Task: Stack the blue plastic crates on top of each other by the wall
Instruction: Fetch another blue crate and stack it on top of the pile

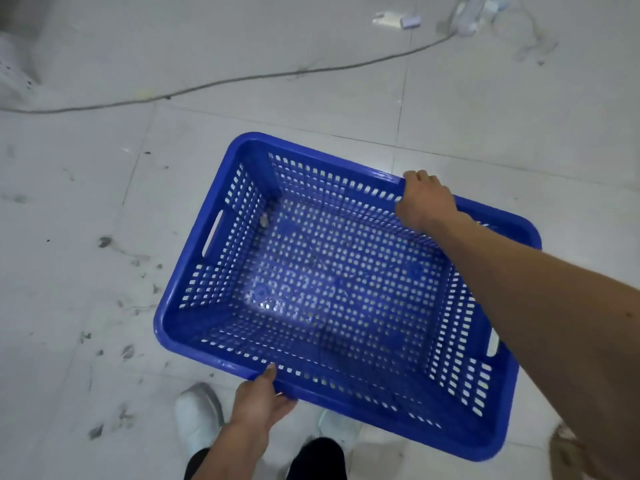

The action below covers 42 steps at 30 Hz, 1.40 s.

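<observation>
One blue plastic crate [332, 292] with perforated walls and floor fills the middle of the head view, held level above the tiled floor. It is empty apart from a small grey scrap near its far-left inside corner. My left hand [259, 400] grips the near long rim, thumb over the edge. My right hand [426, 199] reaches across the crate and grips the far long rim. No other crate and no wall are in sight.
A grey cable [242, 79] runs across the white tiled floor [86, 237] beyond the crate. Small white items [398, 20] lie at the top right. My white shoes [197, 414] stand below the crate. A pale perforated object [14, 74] sits at the far left.
</observation>
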Each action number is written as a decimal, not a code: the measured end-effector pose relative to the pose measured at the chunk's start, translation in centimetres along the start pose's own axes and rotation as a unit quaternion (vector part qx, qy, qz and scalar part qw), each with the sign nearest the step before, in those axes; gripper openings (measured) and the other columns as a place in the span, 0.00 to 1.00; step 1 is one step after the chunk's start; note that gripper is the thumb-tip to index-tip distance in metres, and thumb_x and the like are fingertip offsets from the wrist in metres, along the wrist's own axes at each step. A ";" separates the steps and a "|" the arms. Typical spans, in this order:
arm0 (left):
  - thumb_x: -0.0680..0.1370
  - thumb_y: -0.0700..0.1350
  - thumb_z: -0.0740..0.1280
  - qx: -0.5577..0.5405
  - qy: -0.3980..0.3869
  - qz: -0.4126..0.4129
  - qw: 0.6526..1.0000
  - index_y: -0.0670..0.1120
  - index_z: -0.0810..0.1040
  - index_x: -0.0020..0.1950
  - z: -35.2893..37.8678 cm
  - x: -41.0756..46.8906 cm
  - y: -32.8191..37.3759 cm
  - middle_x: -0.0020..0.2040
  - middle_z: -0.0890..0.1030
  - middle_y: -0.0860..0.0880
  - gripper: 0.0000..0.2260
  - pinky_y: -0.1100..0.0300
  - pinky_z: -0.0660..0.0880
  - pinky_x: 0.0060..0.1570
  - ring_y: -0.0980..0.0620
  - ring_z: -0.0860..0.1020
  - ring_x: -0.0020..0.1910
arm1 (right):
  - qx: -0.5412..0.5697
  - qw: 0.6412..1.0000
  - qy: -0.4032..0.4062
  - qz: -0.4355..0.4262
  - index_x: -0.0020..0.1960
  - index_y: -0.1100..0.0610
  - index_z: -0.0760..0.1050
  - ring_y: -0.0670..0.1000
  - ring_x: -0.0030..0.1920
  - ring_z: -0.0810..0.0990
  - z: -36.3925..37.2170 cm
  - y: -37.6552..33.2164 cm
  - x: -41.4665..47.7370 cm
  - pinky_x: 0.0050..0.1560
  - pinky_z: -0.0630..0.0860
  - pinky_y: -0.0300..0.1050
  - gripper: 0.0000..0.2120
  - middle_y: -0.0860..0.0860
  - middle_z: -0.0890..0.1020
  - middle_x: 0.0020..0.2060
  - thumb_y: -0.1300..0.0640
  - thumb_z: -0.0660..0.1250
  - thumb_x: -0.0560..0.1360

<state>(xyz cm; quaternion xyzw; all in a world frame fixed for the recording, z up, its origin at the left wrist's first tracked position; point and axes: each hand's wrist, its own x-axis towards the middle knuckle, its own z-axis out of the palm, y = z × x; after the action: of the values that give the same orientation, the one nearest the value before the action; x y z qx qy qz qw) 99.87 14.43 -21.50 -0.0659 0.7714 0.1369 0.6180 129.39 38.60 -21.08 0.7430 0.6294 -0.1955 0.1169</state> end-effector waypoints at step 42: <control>0.84 0.42 0.56 -0.173 0.124 0.224 0.951 0.41 0.79 0.55 -38.1 -40.2 7.1 0.44 0.88 0.41 0.12 0.53 0.84 0.36 0.44 0.87 0.42 | 0.199 0.929 0.203 -0.237 0.40 0.62 0.71 0.63 0.49 0.76 -42.7 -41.6 -25.8 0.45 0.73 0.52 0.03 0.59 0.77 0.43 0.65 0.63 0.66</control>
<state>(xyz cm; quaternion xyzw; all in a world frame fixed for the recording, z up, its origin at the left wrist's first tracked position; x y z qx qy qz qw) 71.41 7.33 26.03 -0.0141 0.8012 0.3940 0.4501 91.30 41.05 31.46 0.6039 0.7457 -0.1839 -0.2132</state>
